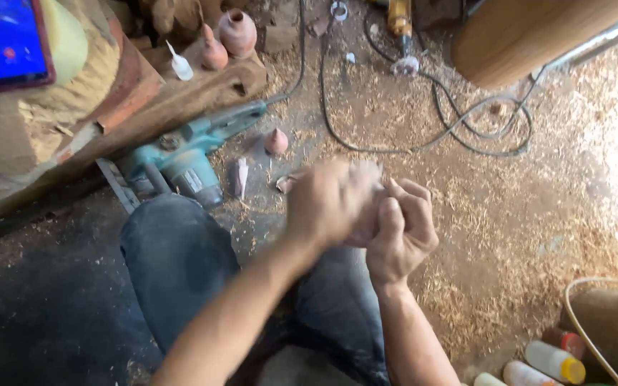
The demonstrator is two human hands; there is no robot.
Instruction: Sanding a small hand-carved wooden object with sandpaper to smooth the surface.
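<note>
My left hand (327,200) and my right hand (403,229) are pressed together in front of me, above my knees in blue jeans (180,264). Both are blurred. The left hand's fingers curl around a small pale reddish object (365,221) that sits between the two hands; its shape is hidden. The right hand is fisted against the same object from the right. Sawdust covers the ground under them.
A teal power tool (187,154) lies left of my knee by a wooden beam (180,100). Small turned clay-coloured pots (237,32) stand on the beam, another (276,141) on the ground. Black cables (466,121) loop ahead. Bottles (556,361) stand lower right. A phone (5,39) sits top left.
</note>
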